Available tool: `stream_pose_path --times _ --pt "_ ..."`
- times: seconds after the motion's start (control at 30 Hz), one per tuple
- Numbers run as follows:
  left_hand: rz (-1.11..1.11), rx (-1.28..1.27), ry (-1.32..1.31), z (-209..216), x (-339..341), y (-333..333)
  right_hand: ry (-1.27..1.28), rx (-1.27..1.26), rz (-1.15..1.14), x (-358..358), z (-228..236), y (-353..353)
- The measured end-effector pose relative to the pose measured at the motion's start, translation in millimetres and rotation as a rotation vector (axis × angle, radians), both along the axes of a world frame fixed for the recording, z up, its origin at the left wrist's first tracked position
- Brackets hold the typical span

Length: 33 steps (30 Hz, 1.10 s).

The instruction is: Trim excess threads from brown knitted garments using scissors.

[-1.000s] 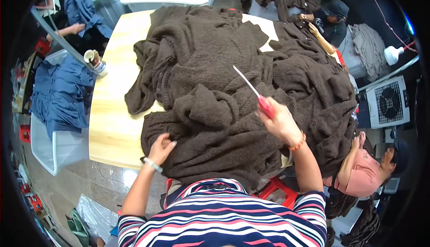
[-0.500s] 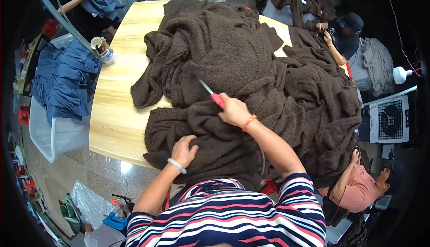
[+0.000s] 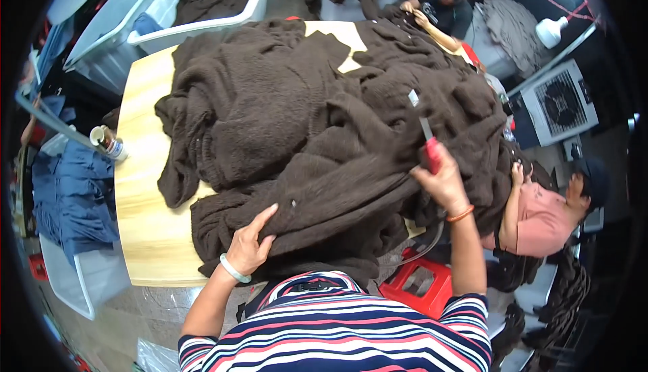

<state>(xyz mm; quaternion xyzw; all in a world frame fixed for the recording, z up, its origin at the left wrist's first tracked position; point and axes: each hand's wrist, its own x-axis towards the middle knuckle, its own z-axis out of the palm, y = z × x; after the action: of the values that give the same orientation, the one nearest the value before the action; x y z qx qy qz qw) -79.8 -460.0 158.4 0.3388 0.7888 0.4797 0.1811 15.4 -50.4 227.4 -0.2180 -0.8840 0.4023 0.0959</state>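
A heap of dark brown knitted garments (image 3: 256, 102) covers most of the table. My left hand (image 3: 248, 247) rests on the near-left part of a brown garment (image 3: 324, 190), thumb apart and fingers stretched out. My right hand (image 3: 442, 180) is closed around a red-handled tool (image 3: 433, 156) with a narrow grey tip pointing away from me over the cloth. Folds of the garment run taut between my two hands. My right thumb lies against the cloth; whether it pinches it I cannot tell. A small white label (image 3: 413, 97) shows beyond the tool's tip.
The pale wooden table (image 3: 145, 169) shows at left, with a jar of tools (image 3: 108, 142) at its edge. White bins (image 3: 253, 11) stand behind. A clear hose (image 3: 435, 240) hangs by my right wrist, above a red stool (image 3: 418, 284). Co-workers (image 3: 536, 210) handle brown cloth at right.
My right hand has moved right with the red-handled tool, and the near garment is now drawn out in long folds. My left hand stays on the cloth. The view has turned right.
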Motion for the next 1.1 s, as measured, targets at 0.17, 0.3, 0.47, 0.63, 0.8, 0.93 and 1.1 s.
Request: stream_pose_path --times 0.17,0.3,0.47,0.63,0.8,0.93,1.1 --pt "-0.075 -0.529 -0.336 -66 25 -30 -0.259 0.172 -0.229 85 -101 -15" --pt "0.000 -0.281 -0.438 -57 13 8 -0.186 0.208 -0.254 109 -88 -20" --pt "0.262 0.239 -0.880 -104 4 61 -0.183 0.172 -0.170 108 -39 -40" --pt "0.329 0.417 -1.038 -99 6 56 -0.244 0.144 0.077 114 -7 -80" --pt "0.376 0.395 -1.027 -101 18 59 -0.486 0.191 0.401 103 -6 -133" --pt "0.414 0.370 -0.947 -99 18 60 -0.612 0.069 0.579 93 -7 -152" --pt "0.212 0.195 -0.966 -98 3 52 -0.375 0.028 0.451 95 -8 -140"
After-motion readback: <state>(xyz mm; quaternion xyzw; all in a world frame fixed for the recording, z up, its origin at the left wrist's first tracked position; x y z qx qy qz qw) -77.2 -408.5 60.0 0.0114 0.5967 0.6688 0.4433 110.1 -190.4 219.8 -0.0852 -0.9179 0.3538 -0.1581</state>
